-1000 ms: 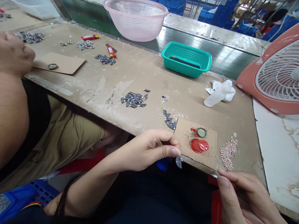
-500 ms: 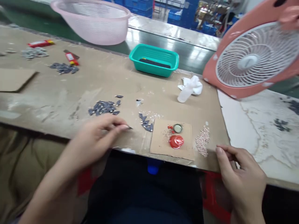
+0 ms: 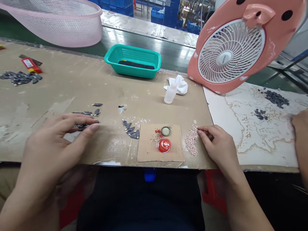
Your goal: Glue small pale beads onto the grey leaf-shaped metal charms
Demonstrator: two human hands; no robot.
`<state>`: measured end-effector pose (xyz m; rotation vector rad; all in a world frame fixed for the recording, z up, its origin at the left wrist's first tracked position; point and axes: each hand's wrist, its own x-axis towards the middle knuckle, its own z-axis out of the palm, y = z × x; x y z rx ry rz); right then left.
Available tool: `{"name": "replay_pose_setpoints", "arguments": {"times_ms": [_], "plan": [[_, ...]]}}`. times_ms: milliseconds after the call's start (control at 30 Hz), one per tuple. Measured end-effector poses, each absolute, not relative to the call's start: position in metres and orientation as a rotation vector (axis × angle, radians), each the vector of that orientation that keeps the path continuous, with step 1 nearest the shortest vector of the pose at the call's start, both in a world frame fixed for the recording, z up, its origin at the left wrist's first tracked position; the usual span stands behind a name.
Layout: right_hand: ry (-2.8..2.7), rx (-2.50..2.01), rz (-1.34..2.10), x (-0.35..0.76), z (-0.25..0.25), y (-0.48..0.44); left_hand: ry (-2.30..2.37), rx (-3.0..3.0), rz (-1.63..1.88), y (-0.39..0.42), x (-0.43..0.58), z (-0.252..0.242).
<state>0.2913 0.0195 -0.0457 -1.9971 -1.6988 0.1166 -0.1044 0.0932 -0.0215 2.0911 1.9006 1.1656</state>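
Observation:
My left hand [image 3: 56,141] is over the pile of dark grey leaf-shaped pieces [image 3: 83,113], largely hiding it. A dark piece shows between its thumb and forefinger, which are closed in a pinch. At the right edge of a pile of tiny pinkish grains [image 3: 192,141], my right hand [image 3: 220,146] has thumb and forefinger together; whatever is between them is too small to make out. Between the hands lies a cardboard square [image 3: 146,150] bearing a glossy red blob [image 3: 164,145] and a bottle cap [image 3: 166,131]. Several loose dark pieces [image 3: 131,130] lie left of the square.
Behind stand a green basket [image 3: 133,71], a small translucent bottle [image 3: 170,95], a white crumpled cloth [image 3: 181,86] and a pink fan [image 3: 226,57]. A large pink colander [image 3: 72,32] is at the back left. Another person's arm [image 3: 302,144] reaches in at right.
My left hand has drawn back leftward over the dark pile. My right hand has moved up to the edge of the grains. The view has turned right, and another person's arm now shows.

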Motion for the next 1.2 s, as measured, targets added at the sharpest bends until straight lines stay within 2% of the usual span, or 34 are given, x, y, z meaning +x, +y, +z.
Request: {"name": "replay_pose_setpoints", "arguments": {"times_ms": [233, 467, 600, 833, 967, 1200], "plan": [[-1.737, -1.993, 0.150, 0.293, -0.044, 0.026, 1.769, 2.154, 1.132, 0.076, -0.083, -0.014], [-1.701, -1.955, 0.137, 0.290, -0.040, 0.025, 1.480, 2.205, 1.218, 0.055, -0.052, -0.007], [-1.669, -1.798, 0.270, 0.264, -0.021, 0.000, 1.177, 2.052, 1.267, 0.034, -0.026, -0.004], [-1.690, -1.429, 0.486, 0.210, 0.002, -0.041, 0.887, 1.348, 0.761, 0.015, 0.015, 0.012], [-1.899, -1.330, 0.326, 0.208, 0.004, -0.043, 0.791, 0.961, 0.592, 0.016, 0.020, 0.014], [-1.951, -1.263, 0.094, 0.198, 0.008, -0.037, 0.856, 0.960, 0.545, 0.012, 0.016, 0.011]]}}
